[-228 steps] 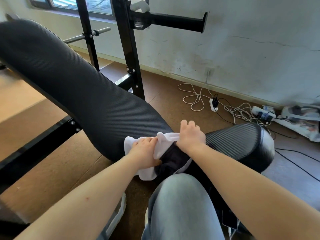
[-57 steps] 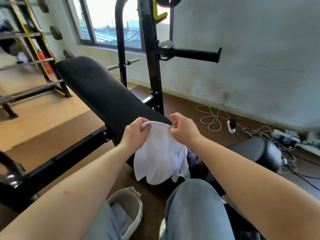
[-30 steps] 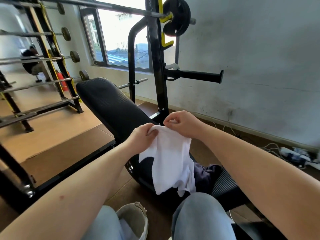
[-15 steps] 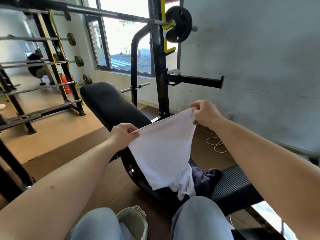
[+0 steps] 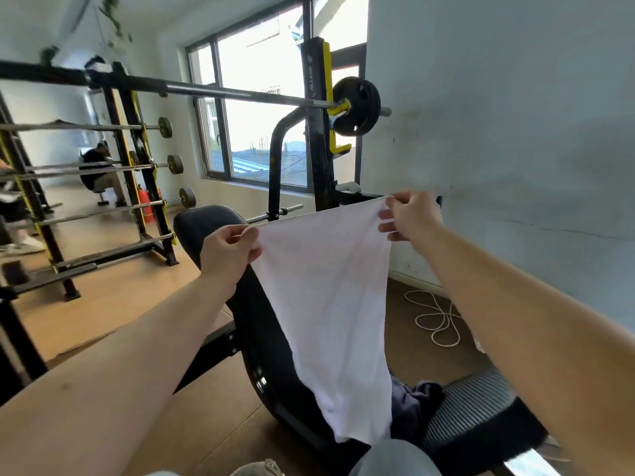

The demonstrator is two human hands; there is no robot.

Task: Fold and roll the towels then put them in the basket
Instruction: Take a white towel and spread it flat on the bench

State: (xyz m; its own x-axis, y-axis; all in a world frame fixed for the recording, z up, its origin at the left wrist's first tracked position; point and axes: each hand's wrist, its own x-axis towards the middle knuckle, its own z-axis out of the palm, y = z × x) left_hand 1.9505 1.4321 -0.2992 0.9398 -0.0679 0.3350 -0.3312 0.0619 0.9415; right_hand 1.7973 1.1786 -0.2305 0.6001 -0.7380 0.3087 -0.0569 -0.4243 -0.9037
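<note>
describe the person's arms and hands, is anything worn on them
Both arms are bare as far as the view shows: no sleeves on the left forearm or right forearm. The left hand and right hand wear no gloves; no watch, bracelet or ring is visible.

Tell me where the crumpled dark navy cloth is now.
In the head view, the crumpled dark navy cloth lies low and right of centre on the black padded bench, just right of the lower end of the hanging white towel.
</note>
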